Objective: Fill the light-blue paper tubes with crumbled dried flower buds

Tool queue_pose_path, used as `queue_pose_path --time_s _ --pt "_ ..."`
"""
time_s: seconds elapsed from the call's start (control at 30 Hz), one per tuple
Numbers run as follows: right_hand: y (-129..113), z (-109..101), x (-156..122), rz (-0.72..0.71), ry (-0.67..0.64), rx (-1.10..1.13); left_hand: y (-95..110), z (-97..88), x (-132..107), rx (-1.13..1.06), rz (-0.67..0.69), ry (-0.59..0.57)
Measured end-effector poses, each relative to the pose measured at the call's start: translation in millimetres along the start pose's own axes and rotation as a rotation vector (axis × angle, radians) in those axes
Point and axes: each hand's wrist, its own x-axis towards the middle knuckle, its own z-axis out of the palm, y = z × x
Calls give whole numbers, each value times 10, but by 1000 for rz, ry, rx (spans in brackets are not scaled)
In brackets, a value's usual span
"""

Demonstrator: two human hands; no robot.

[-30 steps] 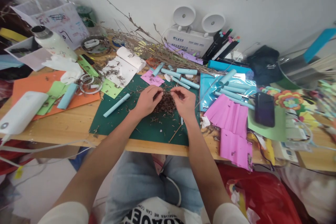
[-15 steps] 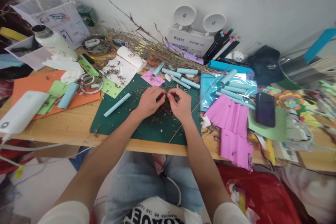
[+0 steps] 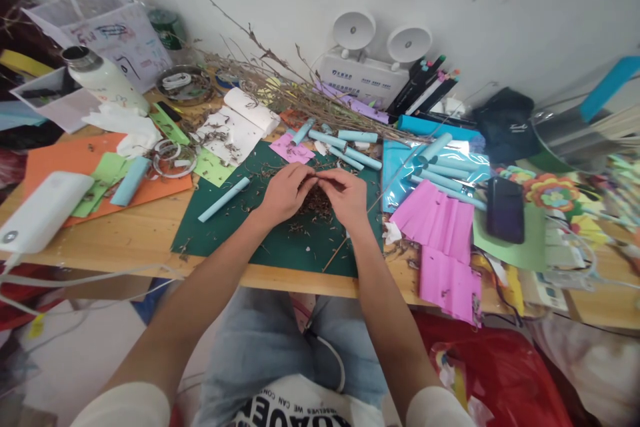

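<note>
Nearest, a pale wooden table (image 3: 130, 240) is running along above the blue-jeaned lap (image 3: 235, 333). On it a dark green flat mat (image 3: 285, 250) is lying, a thin brown stick (image 3: 336, 257) slanting near its front edge. Beyond, the bare left hand (image 3: 283, 192) and bare right hand (image 3: 347, 195) are curling inward, fingertips meeting — cannot tell whether either is pinching a scrap. A dark brown, crumbly pile of dried plant bits (image 3: 316, 207) is lying on the mat, just under and between them. Step in hand: fine fingertip work, seemingly; the next move is calling for a light, precise touch. Farther back, pale blue rolled-paper tubes (image 3: 359, 137) are lying clustered — then dry brown branching stems (image 3: 300, 90).
</note>
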Motion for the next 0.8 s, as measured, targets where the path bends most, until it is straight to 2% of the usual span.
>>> queue_pose_path --time_s 0.1,0.23,0.33,0.43,0.57,0.8 --pt "-5 14 -15 33 3 -5 -16 7 2 -23 4 -10" --pt "-38 -15 -22 -28 38 -67 -49 -10 11 -24 20 -13" --pt "-37 -61 -11 -45 82 -67 -69 -32 22 7 -6 32" --pt "-16 -92 6 -58 43 -128 -75 -40 27 50 -28 41" --pt "5 -114 28 -80 -32 -255 -78 -24 15 57 12 -18" --pt "124 -110 31 -66 -46 -389 -139 27 -6 40 43 -23"
